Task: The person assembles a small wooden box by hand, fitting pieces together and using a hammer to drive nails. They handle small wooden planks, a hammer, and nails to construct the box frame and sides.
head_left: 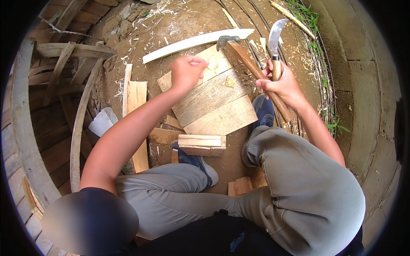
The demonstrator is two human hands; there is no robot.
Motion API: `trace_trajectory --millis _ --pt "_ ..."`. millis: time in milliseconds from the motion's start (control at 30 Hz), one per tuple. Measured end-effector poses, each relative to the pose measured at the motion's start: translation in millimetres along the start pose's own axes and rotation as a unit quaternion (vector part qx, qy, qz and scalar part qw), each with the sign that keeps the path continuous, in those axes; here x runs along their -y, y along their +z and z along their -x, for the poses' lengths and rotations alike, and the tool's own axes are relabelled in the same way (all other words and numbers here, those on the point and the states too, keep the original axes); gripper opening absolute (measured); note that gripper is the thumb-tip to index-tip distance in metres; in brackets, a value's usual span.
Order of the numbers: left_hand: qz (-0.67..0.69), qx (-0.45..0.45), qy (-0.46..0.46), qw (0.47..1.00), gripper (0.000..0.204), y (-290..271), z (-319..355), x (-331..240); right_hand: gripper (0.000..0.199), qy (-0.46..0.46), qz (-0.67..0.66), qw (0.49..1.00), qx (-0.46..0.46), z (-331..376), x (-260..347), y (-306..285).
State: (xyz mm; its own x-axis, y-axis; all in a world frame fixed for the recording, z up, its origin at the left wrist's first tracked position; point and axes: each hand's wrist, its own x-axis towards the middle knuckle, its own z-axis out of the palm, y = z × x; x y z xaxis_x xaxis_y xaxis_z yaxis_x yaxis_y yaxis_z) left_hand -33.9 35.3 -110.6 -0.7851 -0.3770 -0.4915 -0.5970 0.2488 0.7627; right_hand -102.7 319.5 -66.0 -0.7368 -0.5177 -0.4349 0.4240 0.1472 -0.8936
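Note:
My right hand (282,83) grips the wooden handle of a curved knife (275,36), its grey blade pointing up and away from me. My left hand (186,72) is closed around a thin, small piece of wood, held over a board platform (213,104) made of pale planks lying on the dirt. A hammer-like tool with a long brown handle (252,68) lies across the platform's right edge, passing under my right hand. My knees in grey trousers and dark blue shoes frame the platform.
A long pale curved wooden slat (192,42) lies beyond the platform. Short wood blocks (201,144) and planks (137,106) sit near my feet. Curved wooden staves and stacked timber (64,85) fill the left. A concrete edge (358,85) and grass (307,17) run along the right.

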Motion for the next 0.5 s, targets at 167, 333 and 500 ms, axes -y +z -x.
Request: trace_trajectory --millis 167,333,500 --pt "0.034 -0.032 0.04 0.998 0.026 -4 11 6 0.051 -0.018 -0.042 0.999 0.016 6 -5 17" --pt "0.153 0.24 -0.028 0.958 0.051 -8 54 -21 0.053 -0.044 -0.054 0.997 0.028 -5 -6 52" --pt "0.239 0.256 -0.029 0.936 0.05 11 64 -27 0.053 -0.109 0.052 0.992 0.047 -18 -17 80"
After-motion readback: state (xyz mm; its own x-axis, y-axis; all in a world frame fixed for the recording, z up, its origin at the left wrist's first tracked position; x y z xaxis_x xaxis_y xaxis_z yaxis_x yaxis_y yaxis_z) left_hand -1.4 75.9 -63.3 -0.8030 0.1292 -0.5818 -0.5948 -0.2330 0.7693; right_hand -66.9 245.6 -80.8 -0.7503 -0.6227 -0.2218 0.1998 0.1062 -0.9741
